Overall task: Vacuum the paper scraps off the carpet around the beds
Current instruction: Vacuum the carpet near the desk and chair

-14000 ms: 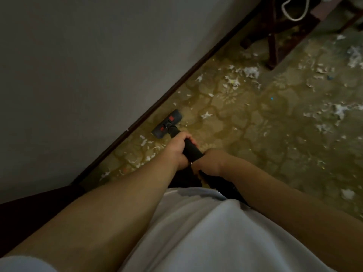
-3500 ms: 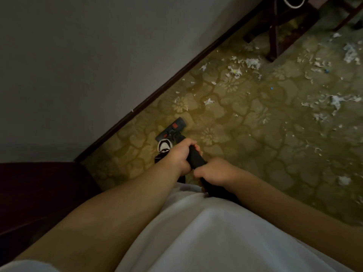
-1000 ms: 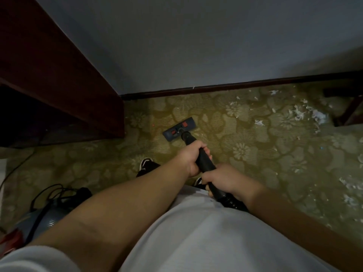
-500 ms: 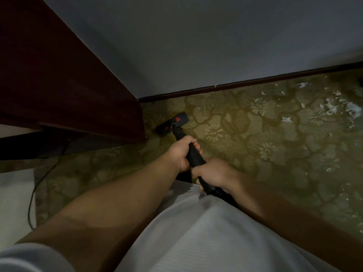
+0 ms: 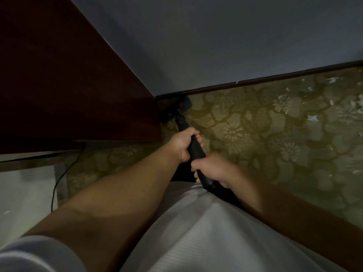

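Note:
I hold the black vacuum wand [image 5: 194, 148] with both hands. My left hand [image 5: 181, 144] grips it higher up toward the head, and my right hand [image 5: 211, 169] grips it lower, close to my body. The dark vacuum head [image 5: 177, 109] with red marks lies on the olive flowered carpet [image 5: 255, 134], pushed into the corner where the dark wooden furniture [image 5: 68, 85] meets the skirting board [image 5: 255, 82]. Part of the head is in shadow. White paper scraps [image 5: 313, 118] lie scattered on the carpet at the right.
A grey wall [image 5: 216, 36] rises behind the skirting board. A black cable [image 5: 59, 179] runs over the carpet at the left, beside a white surface [image 5: 23, 193]. My white shirt [image 5: 216, 232] fills the bottom of the view.
The vacuum head has slid left and forward into the corner beside the wooden furniture. My view has turned left, so most scraps now sit at the right edge.

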`<state>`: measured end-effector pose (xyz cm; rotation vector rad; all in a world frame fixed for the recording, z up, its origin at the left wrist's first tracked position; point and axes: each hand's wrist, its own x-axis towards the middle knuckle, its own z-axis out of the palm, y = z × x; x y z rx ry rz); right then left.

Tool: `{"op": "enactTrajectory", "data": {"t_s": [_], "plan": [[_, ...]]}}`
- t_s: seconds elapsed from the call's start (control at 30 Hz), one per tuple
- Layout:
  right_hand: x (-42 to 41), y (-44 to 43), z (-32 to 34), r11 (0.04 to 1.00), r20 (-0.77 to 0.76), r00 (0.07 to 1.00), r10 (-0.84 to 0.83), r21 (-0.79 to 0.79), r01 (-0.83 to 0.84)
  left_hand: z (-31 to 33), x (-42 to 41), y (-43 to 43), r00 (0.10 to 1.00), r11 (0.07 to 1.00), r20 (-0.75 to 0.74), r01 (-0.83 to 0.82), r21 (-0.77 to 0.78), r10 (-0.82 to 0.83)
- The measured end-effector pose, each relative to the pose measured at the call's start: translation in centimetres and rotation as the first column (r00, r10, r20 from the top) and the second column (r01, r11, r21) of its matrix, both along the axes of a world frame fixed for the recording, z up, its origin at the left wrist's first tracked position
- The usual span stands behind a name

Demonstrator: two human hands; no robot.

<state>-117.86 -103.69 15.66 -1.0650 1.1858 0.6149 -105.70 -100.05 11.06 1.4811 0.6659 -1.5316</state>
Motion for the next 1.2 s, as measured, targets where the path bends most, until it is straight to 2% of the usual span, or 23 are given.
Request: {"op": "enactTrajectory", "data": {"t_s": [0.37,0.7,0.8,0.93,1.03,1.2], "plan": [[-3.5,-0.2,-0.1,0.99,-0.024,0.993,0.119,0.078,-0.117,-0.9,-4.0,0.8,0.999,0.997,0.014,-0.044,0.059,0.043],[-13.5,-1.4,0.5,0.953,-0.008,0.963,0.268,0.146,-0.264,-0.8,-15.1,2.0,0.965,0.962,0.026,-0.261,0.083,0.259],[-17.4,-2.5,0.8,0.946,-0.026,0.95,0.311,0.105,-0.306,-0.5,-19.3,1.4,0.959,0.956,0.017,-0.282,0.086,0.282],[-23.1,-4.1,1.7,0.948,-0.055,0.947,0.318,0.026,-0.317,-0.1,-24.8,-0.5,0.97,0.97,-0.046,-0.236,0.051,0.239],[-26.9,-5.6,3.0,0.955,-0.094,0.952,0.293,-0.023,-0.296,0.6,-28.3,-2.6,0.986,0.991,-0.102,-0.13,0.021,0.131],[-32.2,-8.7,5.1,0.992,-0.165,0.979,0.122,-0.01,-0.125,2.3,-32.8,-7.3,0.985,0.999,-0.163,0.044,-0.021,-0.047]]}}
